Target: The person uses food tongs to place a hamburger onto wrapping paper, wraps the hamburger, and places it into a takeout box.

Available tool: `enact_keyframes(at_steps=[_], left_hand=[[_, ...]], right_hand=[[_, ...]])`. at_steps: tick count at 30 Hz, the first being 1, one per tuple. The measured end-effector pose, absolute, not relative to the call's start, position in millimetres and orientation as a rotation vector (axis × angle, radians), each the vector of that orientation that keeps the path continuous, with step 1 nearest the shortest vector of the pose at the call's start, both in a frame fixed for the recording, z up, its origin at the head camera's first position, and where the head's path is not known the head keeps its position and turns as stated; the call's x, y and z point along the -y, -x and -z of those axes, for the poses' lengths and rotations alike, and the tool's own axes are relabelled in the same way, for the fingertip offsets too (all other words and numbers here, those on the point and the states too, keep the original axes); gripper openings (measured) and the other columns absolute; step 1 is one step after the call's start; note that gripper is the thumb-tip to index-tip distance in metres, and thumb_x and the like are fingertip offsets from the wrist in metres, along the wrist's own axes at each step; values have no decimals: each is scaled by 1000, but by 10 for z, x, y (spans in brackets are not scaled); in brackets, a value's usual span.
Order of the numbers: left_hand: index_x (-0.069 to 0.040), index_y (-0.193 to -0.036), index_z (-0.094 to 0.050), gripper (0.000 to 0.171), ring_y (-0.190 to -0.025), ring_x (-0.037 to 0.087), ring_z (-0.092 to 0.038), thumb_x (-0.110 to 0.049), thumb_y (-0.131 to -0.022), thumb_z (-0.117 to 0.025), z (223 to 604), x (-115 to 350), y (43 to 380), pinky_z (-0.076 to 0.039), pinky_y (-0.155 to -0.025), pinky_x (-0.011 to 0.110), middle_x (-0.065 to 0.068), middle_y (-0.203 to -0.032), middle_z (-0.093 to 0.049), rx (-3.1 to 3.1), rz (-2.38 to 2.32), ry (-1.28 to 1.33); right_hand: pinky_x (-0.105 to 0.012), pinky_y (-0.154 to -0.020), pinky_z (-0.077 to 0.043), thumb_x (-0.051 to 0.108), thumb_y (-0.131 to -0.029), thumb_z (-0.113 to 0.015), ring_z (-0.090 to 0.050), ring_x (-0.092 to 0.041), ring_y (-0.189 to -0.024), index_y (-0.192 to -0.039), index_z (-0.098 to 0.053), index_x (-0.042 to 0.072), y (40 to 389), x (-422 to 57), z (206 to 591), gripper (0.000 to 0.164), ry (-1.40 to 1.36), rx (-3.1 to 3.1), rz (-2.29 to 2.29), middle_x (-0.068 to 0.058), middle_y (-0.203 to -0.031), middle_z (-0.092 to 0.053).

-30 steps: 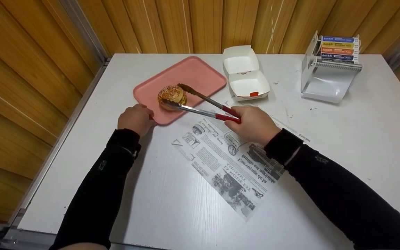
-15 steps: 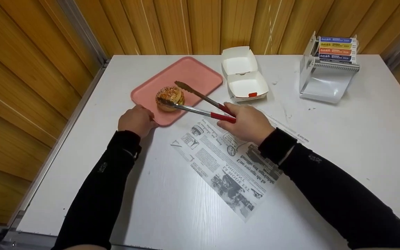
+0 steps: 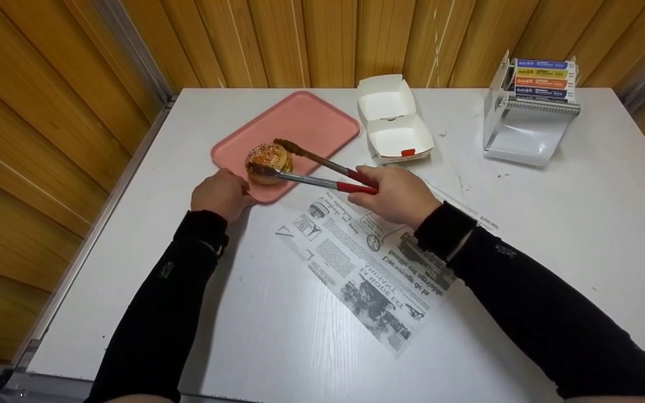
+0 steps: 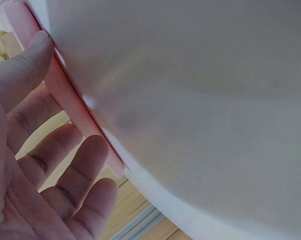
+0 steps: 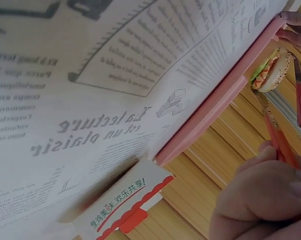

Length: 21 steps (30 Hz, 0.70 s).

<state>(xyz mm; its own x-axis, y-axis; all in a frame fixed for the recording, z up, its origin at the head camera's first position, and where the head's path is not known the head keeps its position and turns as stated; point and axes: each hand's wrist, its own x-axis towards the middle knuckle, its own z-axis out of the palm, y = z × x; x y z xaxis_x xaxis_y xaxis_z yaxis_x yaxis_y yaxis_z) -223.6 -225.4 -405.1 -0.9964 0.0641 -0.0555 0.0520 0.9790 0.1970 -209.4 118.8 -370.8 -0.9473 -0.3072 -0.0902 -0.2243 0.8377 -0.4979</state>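
A burger [image 3: 268, 157] with a seeded bun top sits on the left part of a pink tray [image 3: 311, 120]. My right hand [image 3: 401, 193] grips red-handled metal tongs [image 3: 314, 180]. Their two dark tips stand on either side of the bun, one at its far right, the other across its near side. At the tray's near left corner, my left hand [image 3: 220, 193] holds the edge. In the left wrist view its thumb lies on the tray's rim [image 4: 73, 95], with the fingers bent along the other side. Lettuce and filling show in the right wrist view's burger [image 5: 273, 72].
Printed wrapping paper [image 3: 367, 263] lies flat below my right hand. Right of the tray stands an open white burger box [image 3: 398, 131] with a red tab. A clear and metal dispenser [image 3: 532, 123] with coloured labels is at the back right. Wooden panels [image 3: 328, 42] rise behind the table.
The tongs move slightly left and toward me, their tips coming down around the bun. The burger shifts a little left on the tray. My left hand stays at the tray corner.
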Motion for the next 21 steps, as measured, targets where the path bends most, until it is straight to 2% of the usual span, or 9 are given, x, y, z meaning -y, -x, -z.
enact_keyframes(at_steps=[7, 10, 14, 18, 21], left_hand=[[-8, -100, -79, 28, -98, 35, -69, -36, -94, -79, 4029, 2240, 2229, -56, -85, 51, 14, -109, -72, -3064, -294, -98], [-7, -101, -79, 29, -99, 35, -69, -35, -94, -80, 4020, 2242, 2229, -56, -86, 51, 14, -109, -72, -3062, -302, -102], [-7, -104, -80, 30, -101, 35, -69, -35, -94, -80, 4025, 2254, 2232, -56, -89, 51, 14, -111, -72, -3059, -320, -103], [-7, -106, -80, 32, -101, 34, -69, -36, -94, -79, 4053, 2265, 2248, -56, -89, 50, 13, -110, -73, -3056, -328, -103], [-7, -104, -80, 32, -99, 33, -69, -37, -94, -80, 4079, 2275, 2268, -56, -87, 49, 13, -108, -73, -3059, -321, -108]], right_hand=[[-48, -100, -49, 50, -94, -76, -59, -30, -111, -154, -56, 24, 2055, -1185, 3725, 68, 421, -2886, 721, -12, -127, -68], [-48, -99, -49, 52, -96, -73, -59, -30, -110, -157, -52, 25, 2048, -1183, 3726, 69, 434, -2893, 675, -14, -130, -68], [-47, -93, -49, 50, -101, -67, -59, -30, -101, -157, -53, 23, 2073, -1171, 3710, 64, 488, -2890, 631, -13, -122, -72], [-40, -82, -46, 45, -103, -66, -59, -27, -91, -144, -65, 21, 2130, -1167, 3714, 47, 506, -2857, 660, -6, -103, -72], [-38, -78, -43, 43, -103, -66, -58, -26, -87, -134, -71, 21, 2156, -1168, 3729, 38, 504, -2862, 652, -4, -95, -69]])
